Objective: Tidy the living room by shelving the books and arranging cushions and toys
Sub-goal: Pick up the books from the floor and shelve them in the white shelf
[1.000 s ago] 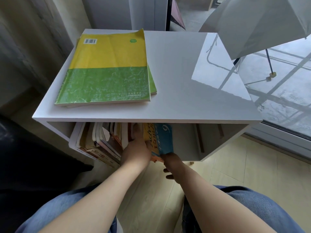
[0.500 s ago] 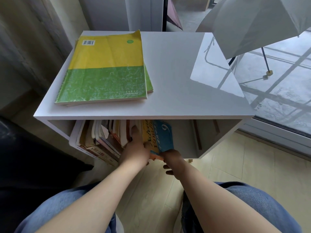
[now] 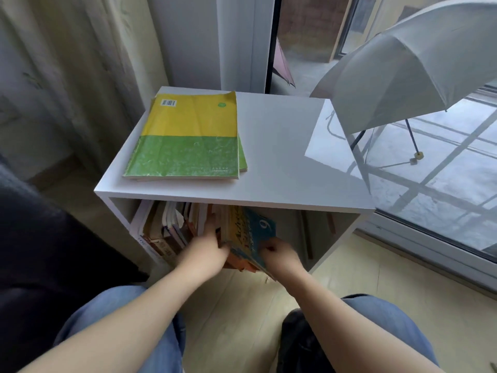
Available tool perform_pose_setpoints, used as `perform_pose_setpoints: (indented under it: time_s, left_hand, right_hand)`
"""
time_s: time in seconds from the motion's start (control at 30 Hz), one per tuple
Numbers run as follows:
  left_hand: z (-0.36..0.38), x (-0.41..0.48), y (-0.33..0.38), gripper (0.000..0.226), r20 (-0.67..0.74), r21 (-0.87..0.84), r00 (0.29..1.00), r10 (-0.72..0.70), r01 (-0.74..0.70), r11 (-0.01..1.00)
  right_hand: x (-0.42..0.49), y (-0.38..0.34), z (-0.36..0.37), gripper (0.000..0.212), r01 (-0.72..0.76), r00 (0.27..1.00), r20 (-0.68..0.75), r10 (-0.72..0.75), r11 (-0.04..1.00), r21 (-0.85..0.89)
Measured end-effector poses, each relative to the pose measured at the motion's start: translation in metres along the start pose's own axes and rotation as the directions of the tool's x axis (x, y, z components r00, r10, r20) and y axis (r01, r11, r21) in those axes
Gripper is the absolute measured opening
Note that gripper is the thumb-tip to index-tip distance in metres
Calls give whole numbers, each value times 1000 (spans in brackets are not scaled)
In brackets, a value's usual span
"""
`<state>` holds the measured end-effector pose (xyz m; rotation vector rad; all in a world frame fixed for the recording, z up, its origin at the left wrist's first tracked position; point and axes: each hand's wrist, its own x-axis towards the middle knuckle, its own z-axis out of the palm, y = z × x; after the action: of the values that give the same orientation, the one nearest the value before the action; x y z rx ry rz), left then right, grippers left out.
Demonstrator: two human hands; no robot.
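Note:
A white open-front shelf unit (image 3: 274, 168) stands before me. Two yellow-and-green books (image 3: 188, 141) lie stacked flat on its top. Inside, a row of leaning books (image 3: 166, 230) fills the left half. A blue-and-yellow book (image 3: 250, 232) with a "9" on its cover sticks out of the opening, tilted, with orange books under it. My left hand (image 3: 207, 246) grips its left edge, fingers reaching between it and the row. My right hand (image 3: 279, 254) holds its lower right side with curled fingers.
A pale curtain (image 3: 67, 76) hangs at the left, a dark sofa (image 3: 35, 251) sits at the lower left. A grey open umbrella (image 3: 403, 68) stands beyond the glass door at the right. Light wooden floor (image 3: 376, 275) surrounds the shelf; the compartment's right half holds no books.
The view has pulled back and up from the shelf. The blue-and-yellow book now sticks further out of the opening and tilts more, with both hands still on it.

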<state>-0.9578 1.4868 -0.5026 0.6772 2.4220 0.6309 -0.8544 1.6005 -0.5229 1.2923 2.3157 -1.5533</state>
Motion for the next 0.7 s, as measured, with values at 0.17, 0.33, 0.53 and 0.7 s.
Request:
perform_pose_setpoints:
  time_s: [0.17,0.33,0.53,0.7]
  left_hand:
    - [-39,-33,21,28,-43,214,993,108,-96,972]
    - [-79,-42,51,24,-293,148,922,253,-217,965]
    - [-111,-12,63,39,-349,441,825,444,-273,855]
    - [-107,18,53,76,-42,573,983,180,-124,810]
  right_hand:
    - [-25,-42,-27,21,290,957,1,-290,955,-55]
    - [-36,-93,-50,14,533,845,-29,-534,846,-20]
    - [-14,-112,-72,40,375,872,-188,-453,863,-339]
    - [-2,-105,-75,53,257,933,-87,-349,817,-516]
